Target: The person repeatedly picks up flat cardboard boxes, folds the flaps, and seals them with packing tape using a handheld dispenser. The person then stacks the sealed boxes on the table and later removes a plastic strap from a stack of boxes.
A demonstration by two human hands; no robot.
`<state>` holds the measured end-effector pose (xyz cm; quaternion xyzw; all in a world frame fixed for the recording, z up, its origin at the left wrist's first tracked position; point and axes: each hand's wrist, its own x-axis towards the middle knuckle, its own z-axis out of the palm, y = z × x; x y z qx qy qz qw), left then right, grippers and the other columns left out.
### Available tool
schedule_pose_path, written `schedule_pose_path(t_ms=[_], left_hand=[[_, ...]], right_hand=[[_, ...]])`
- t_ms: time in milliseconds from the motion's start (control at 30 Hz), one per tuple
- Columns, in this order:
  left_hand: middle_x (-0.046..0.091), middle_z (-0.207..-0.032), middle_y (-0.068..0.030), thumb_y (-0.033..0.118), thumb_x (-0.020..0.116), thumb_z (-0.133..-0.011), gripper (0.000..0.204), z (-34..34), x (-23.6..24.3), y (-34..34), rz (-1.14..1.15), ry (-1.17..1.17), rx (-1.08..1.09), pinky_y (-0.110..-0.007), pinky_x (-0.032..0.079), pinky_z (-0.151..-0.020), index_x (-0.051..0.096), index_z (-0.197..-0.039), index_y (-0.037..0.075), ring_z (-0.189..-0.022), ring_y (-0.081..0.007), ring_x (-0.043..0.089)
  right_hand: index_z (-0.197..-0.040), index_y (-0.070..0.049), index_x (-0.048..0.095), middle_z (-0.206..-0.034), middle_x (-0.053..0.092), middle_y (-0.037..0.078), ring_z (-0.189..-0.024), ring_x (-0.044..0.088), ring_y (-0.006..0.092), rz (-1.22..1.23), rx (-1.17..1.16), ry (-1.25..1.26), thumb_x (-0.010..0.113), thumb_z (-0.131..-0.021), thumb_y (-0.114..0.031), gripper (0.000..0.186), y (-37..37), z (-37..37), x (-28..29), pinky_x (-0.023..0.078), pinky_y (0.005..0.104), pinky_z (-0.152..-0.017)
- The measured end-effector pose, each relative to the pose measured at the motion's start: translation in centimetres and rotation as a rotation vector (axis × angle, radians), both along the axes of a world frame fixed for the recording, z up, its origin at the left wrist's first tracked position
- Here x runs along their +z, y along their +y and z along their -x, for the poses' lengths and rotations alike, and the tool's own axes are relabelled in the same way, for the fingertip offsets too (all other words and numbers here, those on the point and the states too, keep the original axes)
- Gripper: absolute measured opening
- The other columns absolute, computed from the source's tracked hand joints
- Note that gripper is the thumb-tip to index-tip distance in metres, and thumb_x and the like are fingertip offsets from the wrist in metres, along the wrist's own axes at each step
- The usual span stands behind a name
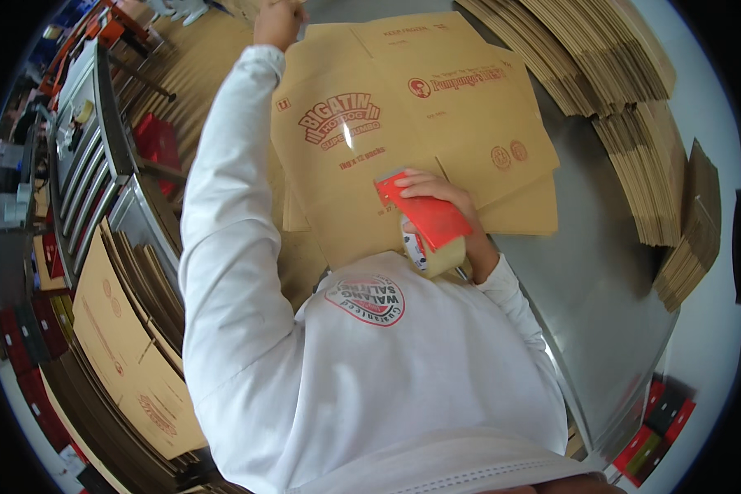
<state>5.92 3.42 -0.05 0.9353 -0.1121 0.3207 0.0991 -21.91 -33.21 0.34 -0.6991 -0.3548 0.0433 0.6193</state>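
Observation:
At the upper edge my left hand point(276, 23) has its fingers curled, partly out of view; what they grip is too small to make out. Below it lies a flattened cardboard box point(313, 193) with red printing, on top of other flat cardboard sheets. My right hand point(443, 196) grips a red tape dispenser point(432, 224) loaded with a roll of tape, resting over the lower part of the box, close against my white shirt.
A steel table point(589, 321) bears stacks of folded cardboard point(634, 173) at the right. At the left are a roller conveyor point(86, 181) and more flattened cartons point(123, 346). Coloured crates point(33, 395) stand at the lower left and lower right. An orange-framed rack point(70, 45) stands behind.

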Motion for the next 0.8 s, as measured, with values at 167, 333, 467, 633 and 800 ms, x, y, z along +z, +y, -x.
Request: schedule_pose_path(t_ms=[167, 333, 467, 633, 800], left_hand=[[0.061, -0.107, -0.0059, 0.035, 0.067, -0.080, 0.025, 4.6, -10.0, -2.3, -0.102, 0.203, 0.225, -0.047, 0.043, -0.086, 0.069, -0.101, 0.021, -0.104, -0.0300, 0.054], [0.053, -0.126, -0.0068, 0.058, 0.068, -0.073, 0.076, 6.7, -8.8, -3.5, -0.029, 0.037, 0.539, -0.055, 0.036, -0.092, 0.046, -0.138, 0.024, -0.110, -0.0298, 0.050], [0.054, -0.126, -0.0071, 0.060, 0.066, -0.076, 0.067, 7.9, -9.6, -0.9, -0.066, 0.073, 0.545, -0.054, 0.035, -0.096, 0.055, -0.131, 0.023, -0.114, -0.0309, 0.049], [0.067, -0.105, -0.0127, 0.050, 0.066, -0.081, 0.043, 6.3, -5.1, -1.1, 0.332, 0.500, 0.363, -0.043, 0.046, -0.086, 0.069, -0.105, 0.014, -0.100, -0.0291, 0.062], [0.070, -0.095, -0.0134, 0.040, 0.062, -0.085, 0.031, 1.8, -6.1, -1.2, 0.738, 0.438, 0.316, -0.044, 0.049, -0.077, 0.072, -0.091, 0.010, -0.091, -0.0321, 0.065]], right_hand=[[-0.101, -0.003, 0.063, -0.105, 0.067, 0.012, -0.098, 0.064, 0.0224, 0.045, 0.018, 0.192, 0.080, -0.067, -0.003, 0.038, 1.3, 0.6, -2.0, 0.051, 0.0339, -0.087], [-0.100, -0.002, 0.063, -0.093, 0.068, 0.010, -0.086, 0.066, 0.0174, 0.090, 0.025, 0.491, 0.077, -0.072, -0.005, 0.032, 1.7, 0.4, -1.1, 0.053, 0.0319, -0.078], [-0.097, -0.001, 0.064, -0.087, 0.068, 0.008, -0.080, 0.065, 0.0146, 0.206, 0.054, 0.497, 0.077, -0.074, -0.010, 0.027, 2.7, -0.8, 0.2, 0.052, 0.0289, -0.074], [-0.093, -0.001, 0.065, -0.085, 0.068, 0.006, -0.076, 0.063, 0.0128, 0.307, 0.002, 0.420, 0.079, -0.073, -0.012, 0.027, 2.5, -1.2, 0.7, 0.049, 0.0264, -0.070], [-0.098, -0.002, 0.065, -0.091, 0.068, 0.005, -0.081, 0.062, 0.0116, 0.299, 0.024, 0.397, 0.081, -0.073, -0.018, 0.033, 2.2, -1.1, -0.2, 0.050, 0.0272, -0.074]])
